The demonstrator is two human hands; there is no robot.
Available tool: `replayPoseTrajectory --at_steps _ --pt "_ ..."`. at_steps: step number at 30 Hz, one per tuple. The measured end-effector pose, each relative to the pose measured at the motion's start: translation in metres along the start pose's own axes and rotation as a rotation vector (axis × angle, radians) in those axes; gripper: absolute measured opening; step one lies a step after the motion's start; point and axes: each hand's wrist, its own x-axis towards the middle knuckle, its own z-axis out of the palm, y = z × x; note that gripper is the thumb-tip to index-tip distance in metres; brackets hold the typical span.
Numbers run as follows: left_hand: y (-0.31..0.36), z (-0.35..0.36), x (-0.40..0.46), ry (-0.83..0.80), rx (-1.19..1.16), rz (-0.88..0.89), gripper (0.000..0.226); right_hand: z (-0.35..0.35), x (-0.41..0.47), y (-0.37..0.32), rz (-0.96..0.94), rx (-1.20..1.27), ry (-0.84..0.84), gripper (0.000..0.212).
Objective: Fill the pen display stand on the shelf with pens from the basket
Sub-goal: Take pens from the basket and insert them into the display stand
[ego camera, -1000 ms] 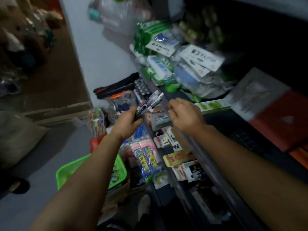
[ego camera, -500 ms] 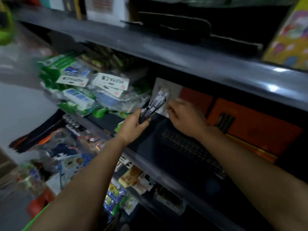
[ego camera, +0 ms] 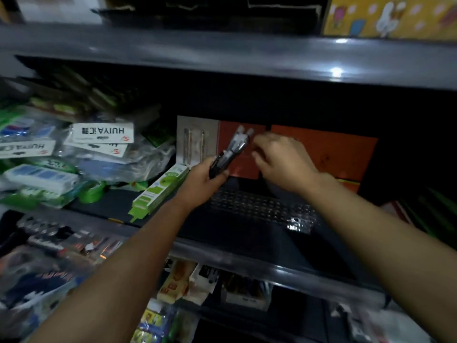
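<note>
My left hand [ego camera: 202,179] grips a bundle of dark pens [ego camera: 231,152] with pale caps and holds it tilted up to the right, in front of the middle shelf. My right hand [ego camera: 282,162] hovers just right of the bundle with its fingers curled, fingertips at the pens' upper ends. Motion blur hides whether they pinch a pen. Below both hands, the dark pen display stand [ego camera: 259,209] with its grid of holes sits on the shelf. Shiny clips [ego camera: 296,225] show at its right end. The basket is out of view.
Red-orange boards [ego camera: 321,149] and a grey card [ego camera: 195,139] lean at the shelf back. A green-white box [ego camera: 158,191] lies left of the stand, beside piled stationery packs [ego camera: 74,154]. The upper shelf's edge [ego camera: 247,60] overhangs. Lower shelves hold more packets [ego camera: 178,283].
The view has swung up from the floor and green basket to the shelf. Both hands rose with it, and the pen bundle now sits above the stand.
</note>
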Motion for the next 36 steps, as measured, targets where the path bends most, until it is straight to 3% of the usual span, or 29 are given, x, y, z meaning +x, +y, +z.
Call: replayPoseTrajectory --at_steps 4,12,17,21,30,36 --pt "0.005 0.003 -0.017 -0.038 0.018 0.081 0.013 -0.008 -0.027 -0.019 0.055 -0.050 0.067 0.025" --pt "0.018 0.009 -0.067 -0.154 -0.256 0.078 0.010 -0.037 -0.069 -0.050 0.204 0.022 0.108 0.017" --pt "0.022 0.025 -0.104 -0.227 -0.327 0.069 0.012 -0.055 -0.088 -0.050 0.223 0.223 0.004 0.018" --pt "0.028 0.035 -0.115 -0.248 -0.357 0.048 0.007 -0.062 -0.095 -0.048 0.188 0.246 -0.077 0.005" --pt "0.042 0.028 -0.091 -0.239 -0.253 0.092 0.013 -0.088 -0.081 -0.026 0.248 0.198 0.051 0.012" --pt "0.022 0.027 -0.074 -0.205 -0.027 0.069 0.020 -0.101 -0.088 0.012 0.394 0.156 0.122 0.015"
